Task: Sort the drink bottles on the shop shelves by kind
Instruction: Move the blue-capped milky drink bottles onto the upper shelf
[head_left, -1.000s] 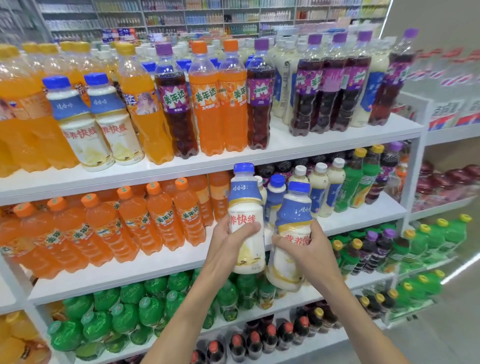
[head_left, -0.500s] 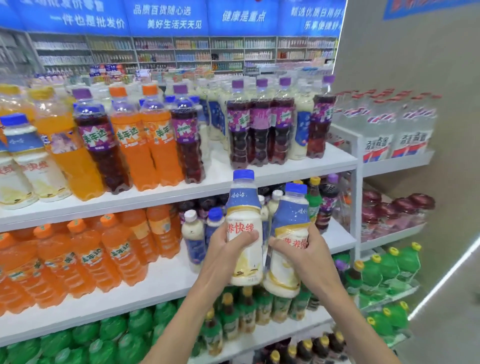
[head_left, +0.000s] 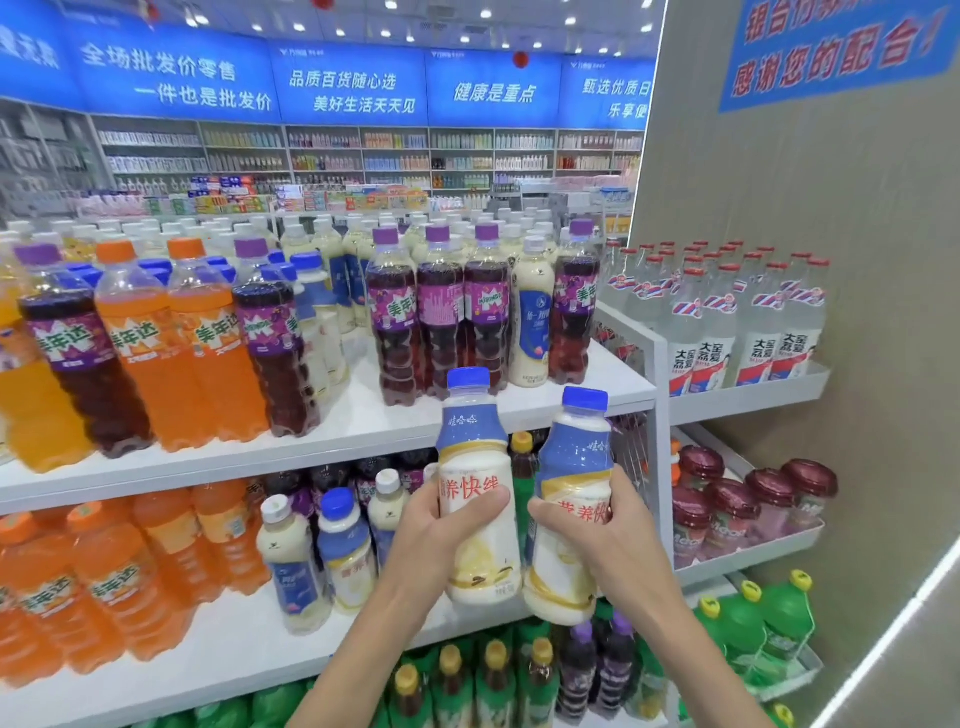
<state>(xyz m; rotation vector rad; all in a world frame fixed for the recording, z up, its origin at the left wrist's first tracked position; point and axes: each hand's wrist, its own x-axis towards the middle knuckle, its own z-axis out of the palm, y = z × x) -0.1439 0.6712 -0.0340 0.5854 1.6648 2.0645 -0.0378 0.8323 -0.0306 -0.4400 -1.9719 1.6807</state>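
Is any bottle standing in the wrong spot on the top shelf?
Yes. A creamy milk bottle stands in the row of purple sodas on the top shelf, so its kind doesn't match.

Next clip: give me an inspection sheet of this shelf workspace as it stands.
Surface: white top shelf, bottles standing on it, bare strip at the front.
Job's things: two blue-capped milk drinks, left bottle and right bottle, held up in front of the shelves.
Clutter: kinds mixed on the top shelf: purple soda beside orange soda; a cream bottle among purple ones.
Hands: left hand grips the left bottle; right hand grips the right bottle.
Cables: nothing seen.
Surroundings: blue banners, beige wall, red-capped clear bottles on a side rack.
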